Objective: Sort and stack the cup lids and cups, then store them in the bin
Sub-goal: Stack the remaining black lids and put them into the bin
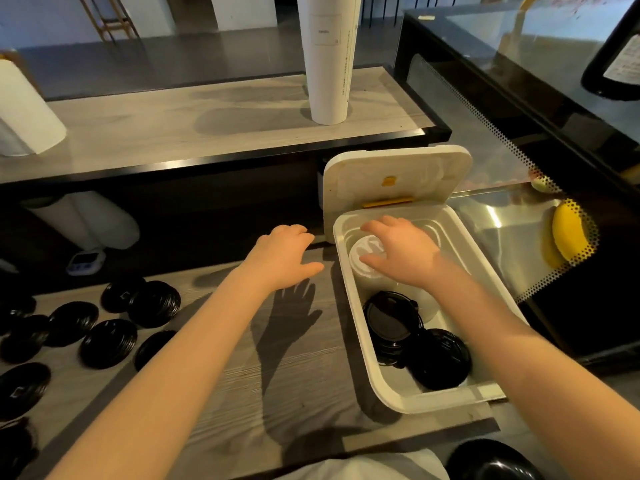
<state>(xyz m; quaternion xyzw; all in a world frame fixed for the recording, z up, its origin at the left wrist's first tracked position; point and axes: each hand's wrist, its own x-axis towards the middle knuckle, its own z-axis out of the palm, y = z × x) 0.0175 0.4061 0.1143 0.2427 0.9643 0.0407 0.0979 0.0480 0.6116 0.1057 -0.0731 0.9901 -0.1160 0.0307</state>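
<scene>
So right now both hands are out over the wooden counter [304, 403] and neither is gripping anything. The left hand [287, 252] hangs above the bare wood just left of the bin, fingers loose and spread, with its shadow falling on the counter underneath. The right hand [407, 254] is inside the white bin [353, 317], fingers fanned out right over a stack of white cups [363, 261] lying on its side at the far end. It looks let go, though I honestly can't tell if the fingertips touch the cups or just float over them. The bin sits at the right end of the counter with its hinged lid [394, 174] flipped up and back. At the near end of the bin there are two stacks of black cup lids [440, 358], one leaning against the other. More loose black lids [109, 342] are scattered over the left side of the counter, well apart from the bin. A tall upright cup stack [329, 64] stands on the raised shelf [173, 126] behind.
</scene>
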